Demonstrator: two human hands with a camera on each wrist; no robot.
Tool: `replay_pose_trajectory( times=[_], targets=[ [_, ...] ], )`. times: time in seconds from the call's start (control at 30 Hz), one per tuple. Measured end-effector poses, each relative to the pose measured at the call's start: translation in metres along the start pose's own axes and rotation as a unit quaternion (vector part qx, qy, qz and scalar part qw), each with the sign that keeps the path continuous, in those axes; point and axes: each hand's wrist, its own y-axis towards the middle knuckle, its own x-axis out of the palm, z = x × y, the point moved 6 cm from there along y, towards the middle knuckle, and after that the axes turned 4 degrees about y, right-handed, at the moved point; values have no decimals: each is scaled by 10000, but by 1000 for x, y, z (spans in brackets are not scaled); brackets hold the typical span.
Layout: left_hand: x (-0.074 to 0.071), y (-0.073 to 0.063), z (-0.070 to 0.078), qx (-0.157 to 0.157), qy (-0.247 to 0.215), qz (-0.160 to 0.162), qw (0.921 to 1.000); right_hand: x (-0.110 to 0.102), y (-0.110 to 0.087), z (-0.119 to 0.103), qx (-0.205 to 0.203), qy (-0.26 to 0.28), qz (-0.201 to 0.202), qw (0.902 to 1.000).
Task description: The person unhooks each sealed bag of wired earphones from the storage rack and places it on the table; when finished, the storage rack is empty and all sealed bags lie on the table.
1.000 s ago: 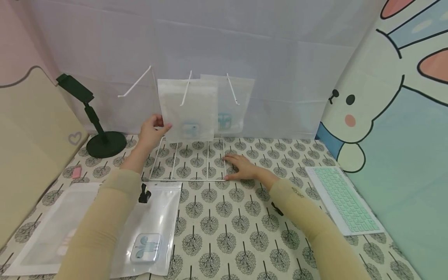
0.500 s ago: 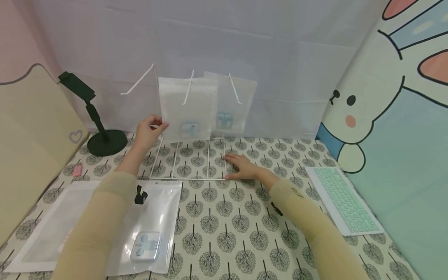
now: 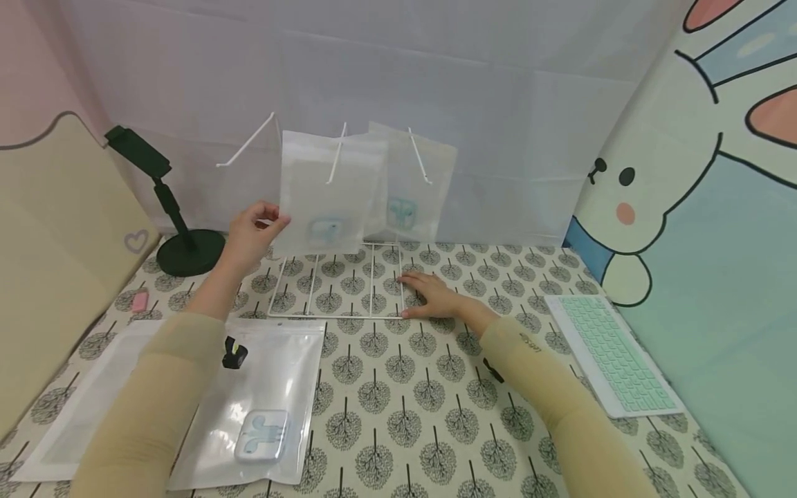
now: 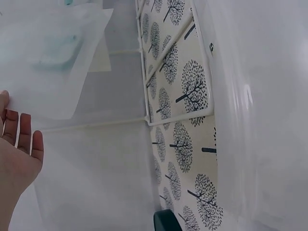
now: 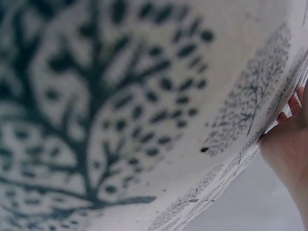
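My left hand is pinching the front bag by its left edge, near the lower corner, between thumb and fingers; this frosted bag is hanging from the middle hook of a white wire rack, tilting with its bottom swung out to the left, and a pale blue shape is showing through its lower part; a second bag is hanging from the right hook, partly behind the first; the left hook is jutting out above my left hand; my right hand is resting at the right side of the rack's base, fingers loosely spread, thumb near the front corner.

Closer to me, a clear bag is lying flat on the tree-print cloth, holding a case of earphones; another flat bag is lying to its left, partly hidden by my left sleeve; a dark stand is standing at the back left, a small pink thing lying near it; a keyboard with green keys is lying at the far right.
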Motion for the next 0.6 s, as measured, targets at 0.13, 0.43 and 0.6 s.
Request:
replay_pose_trajectory(
  times=[0.13, 0.43, 0.6],
  targets=[
    [-7, -5, 4, 124, 152, 88, 9998, 0, 1, -1, -48, -23, -13, 10000],
    [-21, -16, 19, 666, 100, 731, 9951, -2, -1, -2, -25, 0, -6, 10000],
    [-29, -27, 27, 1039, 84, 1044, 9891, -2, -1, -3, -50, -21, -22, 10000]
  ],
)
